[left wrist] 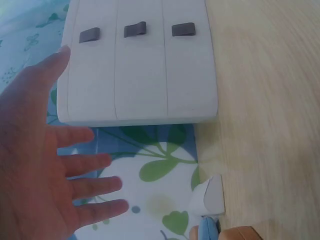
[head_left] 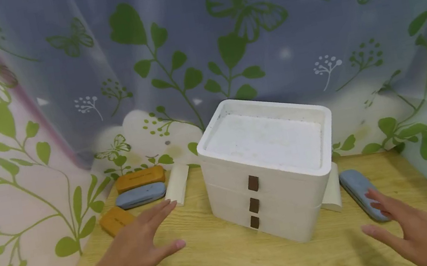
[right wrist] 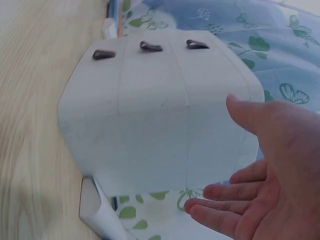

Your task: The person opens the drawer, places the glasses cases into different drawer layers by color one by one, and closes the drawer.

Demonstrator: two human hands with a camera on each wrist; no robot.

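A white three-drawer box (head_left: 261,191) with brown pull tabs (head_left: 254,205) and a shallow rimmed top stands on the wooden table. My left hand (head_left: 143,243) hovers to its left with fingers stretched out, holding nothing; in the left wrist view the same hand (left wrist: 50,165) has its fingers spread. On the other side, my right hand (head_left: 411,222) is held in the air with straight fingers, partly in front of a blue case (head_left: 361,193); I cannot tell whether it touches it. The right wrist view shows this hand (right wrist: 265,170) apart from the box.
Left of the box lie an orange case (head_left: 140,178), a blue case (head_left: 141,195), another orange case (head_left: 117,219) and a cream case (head_left: 177,183). A second cream case (head_left: 332,191) sits against the box's right side. A leaf-patterned curtain (head_left: 168,65) encloses the table.
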